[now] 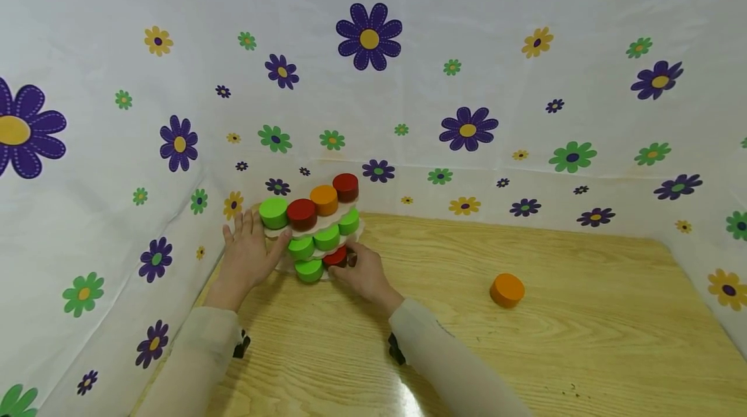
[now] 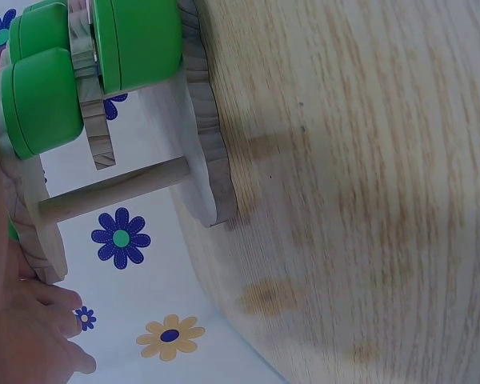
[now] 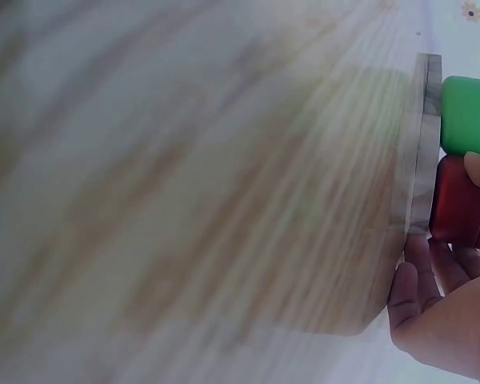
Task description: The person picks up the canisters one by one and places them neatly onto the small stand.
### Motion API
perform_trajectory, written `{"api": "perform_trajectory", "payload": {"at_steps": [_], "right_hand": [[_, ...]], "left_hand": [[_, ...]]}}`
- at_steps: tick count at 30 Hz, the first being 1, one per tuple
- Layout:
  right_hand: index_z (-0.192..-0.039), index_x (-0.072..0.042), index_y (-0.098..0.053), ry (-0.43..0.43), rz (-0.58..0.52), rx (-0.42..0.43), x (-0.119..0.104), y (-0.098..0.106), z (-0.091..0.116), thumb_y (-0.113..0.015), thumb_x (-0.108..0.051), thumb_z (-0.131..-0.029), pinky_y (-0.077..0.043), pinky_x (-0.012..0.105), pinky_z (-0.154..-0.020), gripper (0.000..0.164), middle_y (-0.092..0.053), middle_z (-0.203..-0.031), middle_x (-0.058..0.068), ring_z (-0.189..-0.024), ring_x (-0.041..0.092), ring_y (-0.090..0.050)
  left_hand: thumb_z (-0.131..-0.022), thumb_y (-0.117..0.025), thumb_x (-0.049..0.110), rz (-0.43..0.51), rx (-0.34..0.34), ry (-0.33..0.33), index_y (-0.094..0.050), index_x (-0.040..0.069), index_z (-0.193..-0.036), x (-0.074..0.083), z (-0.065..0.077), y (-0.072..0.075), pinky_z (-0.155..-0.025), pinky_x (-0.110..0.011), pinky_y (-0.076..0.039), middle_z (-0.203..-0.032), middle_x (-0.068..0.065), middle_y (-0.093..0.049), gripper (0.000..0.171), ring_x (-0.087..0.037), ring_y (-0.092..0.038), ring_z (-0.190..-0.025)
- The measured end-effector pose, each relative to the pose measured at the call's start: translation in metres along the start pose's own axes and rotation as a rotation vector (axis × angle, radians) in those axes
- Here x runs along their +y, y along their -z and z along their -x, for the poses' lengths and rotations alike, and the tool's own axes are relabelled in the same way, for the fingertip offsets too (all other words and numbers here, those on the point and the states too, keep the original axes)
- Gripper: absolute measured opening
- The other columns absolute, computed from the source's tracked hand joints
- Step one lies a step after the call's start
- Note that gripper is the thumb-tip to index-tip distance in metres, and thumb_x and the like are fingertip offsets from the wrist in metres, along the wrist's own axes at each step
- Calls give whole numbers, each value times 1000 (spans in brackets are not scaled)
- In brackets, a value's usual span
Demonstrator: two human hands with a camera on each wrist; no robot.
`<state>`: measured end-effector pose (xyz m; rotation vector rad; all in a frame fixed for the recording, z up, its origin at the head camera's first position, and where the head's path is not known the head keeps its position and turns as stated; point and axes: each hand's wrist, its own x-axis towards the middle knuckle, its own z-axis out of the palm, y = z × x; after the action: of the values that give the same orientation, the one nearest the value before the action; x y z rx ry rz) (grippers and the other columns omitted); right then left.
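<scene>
A tiered wooden stand (image 1: 328, 222) with scalloped boards stands in the back left corner of the table. On its top board are a green cylinder (image 1: 273, 213), a red one (image 1: 301, 214), an orange one (image 1: 323, 200) and another red one (image 1: 345, 187). My left hand (image 1: 248, 258) holds the top board's left end, thumb along the front and fingers at the side. Lower down, my right hand (image 1: 366, 274) pinches a red cylinder (image 3: 460, 200) on the bottom tier, beside a green cylinder (image 3: 467, 114). Green cylinders (image 1: 326, 237) fill the middle tier.
A loose orange cylinder (image 1: 507, 290) lies on the wooden table (image 1: 589, 313) to the right. A wooden dowel (image 2: 116, 188) joins the stand's boards. White flower-printed cloth (image 1: 420, 93) rises behind the table and along both sides.
</scene>
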<state>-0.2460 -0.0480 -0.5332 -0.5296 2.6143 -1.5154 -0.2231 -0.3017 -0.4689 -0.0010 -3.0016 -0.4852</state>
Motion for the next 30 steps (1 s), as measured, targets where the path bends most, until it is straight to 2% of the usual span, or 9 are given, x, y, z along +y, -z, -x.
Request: {"api": "perform_trajectory", "payload": {"at_steps": [7, 14, 19, 26, 30], "right_hand": [[-137, -8, -65, -6, -3, -9, 0, 4, 1, -85, -24, -89, -50, 25, -80, 54, -71, -114, 8, -95, 20, -61], [-146, -3, -59, -44, -34, -21, -1, 22, 12, -83, -28, -90, -57, 38, -92, 65, -68, -135, 16, -110, 27, -65], [-144, -1, -61, -72, -44, -2, -1, 44, 23, -81, -30, -92, -58, 43, -92, 63, -67, -140, 18, -116, 32, -65], [-144, -2, -61, -64, -35, 59, 3, 84, 40, -81, -29, -94, -59, 45, -91, 61, -65, -142, 20, -121, 36, -63], [-144, -4, -62, -74, -21, 102, 8, 108, 51, -81, -29, -94, -57, 49, -96, 60, -65, -143, 20, -123, 37, -63]], "left_hand": [[-106, -28, 72, 4, 4, 0, -11, -16, -162, 0, 0, 0, -124, -78, 2, -169, -40, -6, 106, -60, -1, -158], [-106, -28, 72, -1, -5, 4, -10, -16, -162, 1, 0, 1, -124, -78, 3, -169, -40, -6, 106, -60, -1, -158], [-106, -26, 72, -10, -17, 4, -9, -17, -161, -1, 0, 1, -123, -79, 2, -169, -40, -5, 106, -60, 0, -158], [-106, -27, 72, -13, -8, -2, -10, -17, -161, 0, -2, 1, -124, -78, 2, -169, -40, -6, 106, -60, 1, -158], [-106, -27, 71, -15, -11, -1, -11, -18, -160, 1, -1, 1, -123, -78, 1, -169, -41, -6, 106, -61, 0, -158]]}}
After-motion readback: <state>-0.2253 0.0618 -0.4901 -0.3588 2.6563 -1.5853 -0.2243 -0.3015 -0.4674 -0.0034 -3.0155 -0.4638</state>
